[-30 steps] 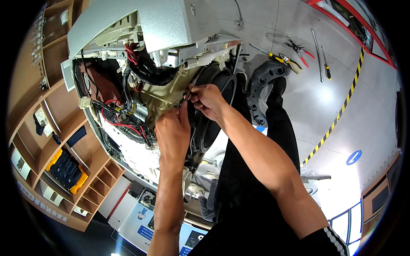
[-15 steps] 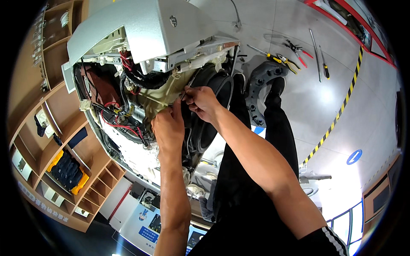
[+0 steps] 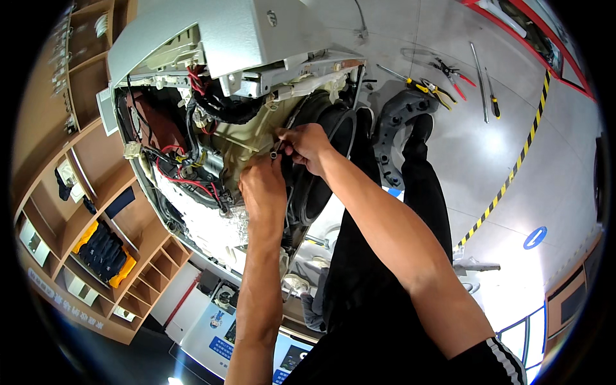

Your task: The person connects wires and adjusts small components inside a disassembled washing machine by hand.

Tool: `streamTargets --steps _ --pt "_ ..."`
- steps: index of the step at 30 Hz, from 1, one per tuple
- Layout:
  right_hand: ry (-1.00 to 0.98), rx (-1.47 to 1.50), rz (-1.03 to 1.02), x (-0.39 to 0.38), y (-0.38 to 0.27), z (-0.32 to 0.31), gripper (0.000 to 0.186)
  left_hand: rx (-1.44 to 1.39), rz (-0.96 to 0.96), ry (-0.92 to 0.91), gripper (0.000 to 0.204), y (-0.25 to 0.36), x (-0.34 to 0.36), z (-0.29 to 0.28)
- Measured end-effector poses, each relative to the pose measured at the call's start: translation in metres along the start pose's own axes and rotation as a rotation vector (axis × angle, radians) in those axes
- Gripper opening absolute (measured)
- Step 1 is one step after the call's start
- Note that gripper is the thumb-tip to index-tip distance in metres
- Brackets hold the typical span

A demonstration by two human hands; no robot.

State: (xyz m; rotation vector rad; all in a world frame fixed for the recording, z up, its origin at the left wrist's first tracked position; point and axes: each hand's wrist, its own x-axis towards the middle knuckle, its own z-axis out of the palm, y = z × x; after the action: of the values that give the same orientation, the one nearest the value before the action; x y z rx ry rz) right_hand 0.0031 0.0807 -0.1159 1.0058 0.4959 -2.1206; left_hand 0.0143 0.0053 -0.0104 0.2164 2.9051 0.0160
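An opened washing machine (image 3: 289,29) stands in front of me, its pale tub (image 3: 247,138) and wiring exposed. My right hand (image 3: 309,147) is closed in a pinch on a small metal piece with a round end (image 3: 274,154), just beside the black rubber door gasket (image 3: 330,131). Close below it, my left hand (image 3: 263,186) has its fingers curled in at the tub's edge, almost touching the right. What the left fingertips hold is hidden behind the hand.
A dark curved counterweight (image 3: 388,122) lies on the floor between my feet. Beyond it are yellow-handled pliers (image 3: 439,93), red-handled pliers (image 3: 459,77) and screwdrivers (image 3: 493,96). Red wires (image 3: 186,183) run inside the machine. Wooden shelves (image 3: 96,173) stand at left.
The view has shifted slightly, so everything sits a little to the right. Both hands stay at the same spot, and the metal piece's round end now shows between them.
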Motion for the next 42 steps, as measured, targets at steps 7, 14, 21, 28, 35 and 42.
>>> streamTargets --steps 7,14,21,28,35,42 --pt "-0.011 0.185 -0.027 0.004 0.006 0.0 0.013 0.104 -0.169 -0.274 0.049 0.014 0.008 -0.016" --pt "-0.057 0.254 -0.015 0.005 0.011 -0.003 0.013 0.025 -0.15 -0.384 0.038 -0.011 0.007 0.004" --pt "-0.117 0.252 0.037 0.0 0.007 -0.007 0.013 -0.272 -0.307 -0.368 0.044 -0.007 0.012 0.006" --pt "-0.133 0.287 0.03 -0.009 -0.002 -0.011 0.021 -0.006 -0.1 -0.283 0.028 0.006 0.006 0.003" --pt "0.054 -0.153 -0.152 -0.006 0.004 -0.021 0.03 0.148 0.17 -0.148 0.016 0.036 0.0 0.009" --pt "0.0 -0.048 -0.074 0.0 0.003 -0.012 0.026 0.003 0.022 -0.175 0.027 0.021 -0.001 -0.011"
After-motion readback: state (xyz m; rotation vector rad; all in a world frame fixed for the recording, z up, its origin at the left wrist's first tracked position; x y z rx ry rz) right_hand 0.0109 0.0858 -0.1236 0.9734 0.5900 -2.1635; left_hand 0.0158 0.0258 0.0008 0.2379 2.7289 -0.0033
